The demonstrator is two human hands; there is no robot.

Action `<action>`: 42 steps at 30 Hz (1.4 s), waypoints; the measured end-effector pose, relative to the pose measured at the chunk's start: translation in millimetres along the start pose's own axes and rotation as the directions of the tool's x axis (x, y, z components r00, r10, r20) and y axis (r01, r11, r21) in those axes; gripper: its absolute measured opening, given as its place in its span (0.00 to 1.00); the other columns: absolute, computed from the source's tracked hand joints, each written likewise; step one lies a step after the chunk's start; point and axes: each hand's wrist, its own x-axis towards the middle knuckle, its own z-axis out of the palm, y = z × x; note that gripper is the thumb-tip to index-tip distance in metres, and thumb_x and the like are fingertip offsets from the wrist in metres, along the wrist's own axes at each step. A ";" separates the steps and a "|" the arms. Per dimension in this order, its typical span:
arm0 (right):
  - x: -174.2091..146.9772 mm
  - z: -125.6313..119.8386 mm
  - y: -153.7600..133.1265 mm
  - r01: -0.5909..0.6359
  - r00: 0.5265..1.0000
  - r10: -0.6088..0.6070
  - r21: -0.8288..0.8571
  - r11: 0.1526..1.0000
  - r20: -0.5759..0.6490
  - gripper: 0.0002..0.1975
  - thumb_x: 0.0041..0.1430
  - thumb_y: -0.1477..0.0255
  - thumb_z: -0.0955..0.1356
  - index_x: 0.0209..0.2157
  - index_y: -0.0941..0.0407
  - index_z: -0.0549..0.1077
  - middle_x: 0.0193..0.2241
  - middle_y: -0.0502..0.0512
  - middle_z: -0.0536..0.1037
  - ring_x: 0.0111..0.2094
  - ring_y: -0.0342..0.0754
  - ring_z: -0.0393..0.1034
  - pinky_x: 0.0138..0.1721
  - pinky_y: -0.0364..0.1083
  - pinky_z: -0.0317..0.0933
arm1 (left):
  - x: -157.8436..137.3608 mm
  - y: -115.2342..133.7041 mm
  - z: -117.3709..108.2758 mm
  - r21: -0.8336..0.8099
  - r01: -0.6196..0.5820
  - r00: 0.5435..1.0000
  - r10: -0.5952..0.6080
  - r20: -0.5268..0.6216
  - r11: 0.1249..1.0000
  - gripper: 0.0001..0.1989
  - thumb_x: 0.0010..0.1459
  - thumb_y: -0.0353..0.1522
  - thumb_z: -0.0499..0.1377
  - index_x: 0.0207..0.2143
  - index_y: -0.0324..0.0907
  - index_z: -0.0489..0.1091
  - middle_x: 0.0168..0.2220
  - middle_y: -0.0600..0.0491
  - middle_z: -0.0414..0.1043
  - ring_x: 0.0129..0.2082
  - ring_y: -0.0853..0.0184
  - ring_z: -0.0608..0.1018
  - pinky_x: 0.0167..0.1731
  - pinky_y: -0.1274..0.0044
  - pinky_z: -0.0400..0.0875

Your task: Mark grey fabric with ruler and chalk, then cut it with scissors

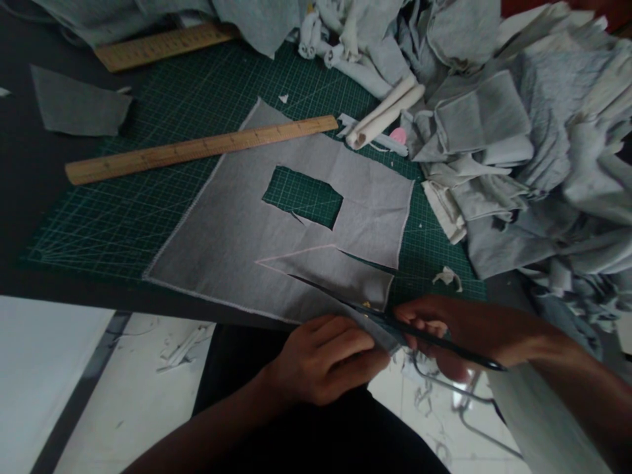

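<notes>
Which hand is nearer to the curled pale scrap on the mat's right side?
The right hand: it holds scissors, just below the scrap in view. The left hand, on the grey cloth, is farther, to the lower left.

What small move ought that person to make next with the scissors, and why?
Probably snip a little further along the lower pale line, towards where it meets the upper pale line: the scissors in the right hand end short of that corner, and the left hand holds the grey cloth.
</notes>
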 end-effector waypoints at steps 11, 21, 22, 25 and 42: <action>2.9 2.3 -20.3 -0.011 1.000 0.010 -0.072 0.997 -0.013 0.16 0.68 0.55 0.70 0.33 0.53 0.70 0.20 0.42 0.68 0.23 0.42 0.58 0.26 0.42 0.53 | 2.6 2.5 -2.3 -0.028 0.024 0.999 -0.025 -0.032 0.999 0.10 0.75 0.27 0.57 0.43 0.39 0.79 0.38 0.54 0.82 0.38 0.69 0.81 0.40 0.76 0.80; 2.9 3.2 -21.1 0.058 0.998 -0.061 -0.104 0.993 -0.023 0.29 0.67 0.41 0.65 0.35 0.54 0.72 0.24 0.47 0.71 0.28 0.46 0.63 0.30 0.44 0.57 | 3.2 2.3 -1.4 -0.047 0.012 0.999 -0.014 -0.035 0.999 0.10 0.75 0.27 0.57 0.43 0.37 0.79 0.39 0.52 0.82 0.38 0.68 0.81 0.42 0.76 0.80; 2.3 4.0 -22.9 0.064 0.997 -0.067 -0.105 0.992 -0.028 0.29 0.66 0.40 0.66 0.34 0.54 0.72 0.25 0.48 0.72 0.29 0.47 0.63 0.30 0.44 0.58 | 2.4 2.1 -1.1 -0.048 0.015 0.999 -0.017 -0.030 0.999 0.10 0.75 0.27 0.57 0.43 0.38 0.79 0.39 0.52 0.82 0.38 0.68 0.81 0.42 0.76 0.80; 1.1 7.3 -28.3 0.085 0.994 -0.093 -0.111 0.990 -0.062 0.28 0.60 0.40 0.69 0.33 0.54 0.73 0.27 0.50 0.74 0.31 0.49 0.65 0.31 0.45 0.60 | 0.7 1.5 -0.3 -0.048 0.014 1.000 -0.015 -0.014 0.999 0.09 0.75 0.27 0.58 0.44 0.38 0.79 0.41 0.53 0.83 0.39 0.68 0.82 0.42 0.76 0.80; 4.3 9.0 -26.5 0.131 0.986 -0.143 -0.130 0.983 -0.089 0.37 0.60 0.31 0.63 0.31 0.54 0.71 0.27 0.51 0.75 0.32 0.50 0.66 0.32 0.47 0.59 | 1.7 0.9 -0.9 -0.046 0.013 1.000 -0.014 -0.017 0.999 0.10 0.75 0.27 0.57 0.44 0.37 0.79 0.42 0.52 0.83 0.40 0.68 0.82 0.42 0.75 0.80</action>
